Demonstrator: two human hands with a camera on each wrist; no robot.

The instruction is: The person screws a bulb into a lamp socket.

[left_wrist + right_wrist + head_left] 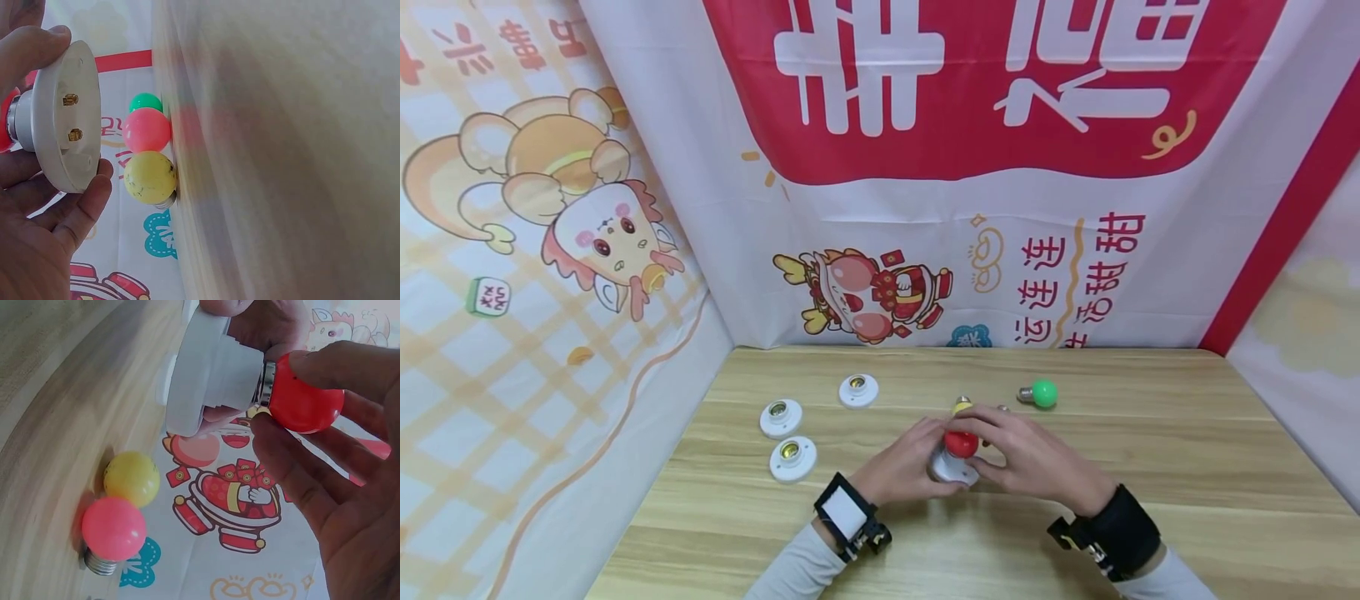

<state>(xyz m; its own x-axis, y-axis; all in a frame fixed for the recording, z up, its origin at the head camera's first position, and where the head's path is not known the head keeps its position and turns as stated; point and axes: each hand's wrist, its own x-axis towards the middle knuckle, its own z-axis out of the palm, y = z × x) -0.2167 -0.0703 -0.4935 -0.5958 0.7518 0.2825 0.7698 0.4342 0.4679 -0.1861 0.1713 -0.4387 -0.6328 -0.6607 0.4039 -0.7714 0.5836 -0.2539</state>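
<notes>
My left hand grips a round white lamp holder by its rim, raised off the wooden table and tilted. Two brass terminals show on the holder's underside in the left wrist view. With thumb and fingers my right hand pinches a red light bulb. The bulb's metal screw cap sits at the mouth of the holder, in line with it and partly inside. Part of the cap still shows between red glass and white socket.
Three more white lamp holders lie on the table at the left. A green bulb lies at the back right. Beyond the hands are a yellow bulb and a pink-red bulb, side by side. Printed cloth hangs behind.
</notes>
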